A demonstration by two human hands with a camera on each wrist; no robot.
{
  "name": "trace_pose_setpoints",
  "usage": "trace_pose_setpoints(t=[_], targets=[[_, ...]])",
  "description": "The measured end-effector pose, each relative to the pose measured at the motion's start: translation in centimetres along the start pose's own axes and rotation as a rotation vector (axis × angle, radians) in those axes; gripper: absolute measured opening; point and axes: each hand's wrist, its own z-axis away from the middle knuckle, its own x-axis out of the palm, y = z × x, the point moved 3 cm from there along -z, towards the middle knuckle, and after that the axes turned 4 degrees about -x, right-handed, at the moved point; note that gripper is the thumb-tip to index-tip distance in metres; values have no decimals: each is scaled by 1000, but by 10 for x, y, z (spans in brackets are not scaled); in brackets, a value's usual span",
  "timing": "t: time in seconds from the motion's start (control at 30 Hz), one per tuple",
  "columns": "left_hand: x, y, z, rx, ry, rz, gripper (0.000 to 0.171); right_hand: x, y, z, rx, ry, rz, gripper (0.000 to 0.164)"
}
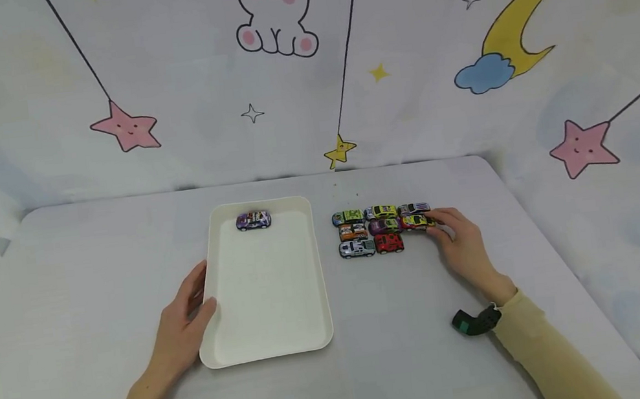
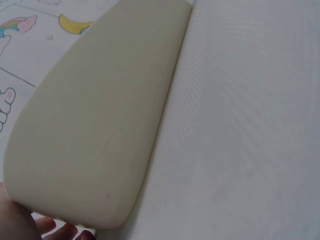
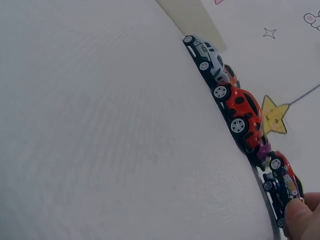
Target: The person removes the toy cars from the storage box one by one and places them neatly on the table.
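My left hand [image 1: 179, 334] grips the left side of a white rectangular tray [image 1: 272, 354], thumb at the rim and fingers along the outer wall. In the left wrist view the tray's outer wall [image 2: 95, 115] fills much of the picture. One purple toy car [image 1: 253, 220] sits inside the tray near its far edge. To the right, my right hand [image 1: 466, 249] pinches a red and yellow toy car [image 1: 415, 222] between thumb and fingers, at the right end of a cluster. The right wrist view shows this car [image 3: 286, 181] in the fingertips, partly covered by the thumb.
Beside the held car are a purple-green car [image 1: 384, 226], a red car with black spots [image 1: 389, 243], a silver car [image 1: 357, 249] and an orange one [image 1: 353, 232]. Behind them stand a green car [image 1: 348, 217], a yellow car [image 1: 380, 212] and a grey striped car [image 1: 414, 208].
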Motion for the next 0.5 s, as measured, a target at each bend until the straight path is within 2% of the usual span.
trace_pose_setpoints(t=[0.33,0.5], targets=[[1,1,1,-5,0,-3,61,2,7,6,-1,1,-27,33],[1,1,1,-10,-4,0,60,3,7,6,14,-1,-2,32]])
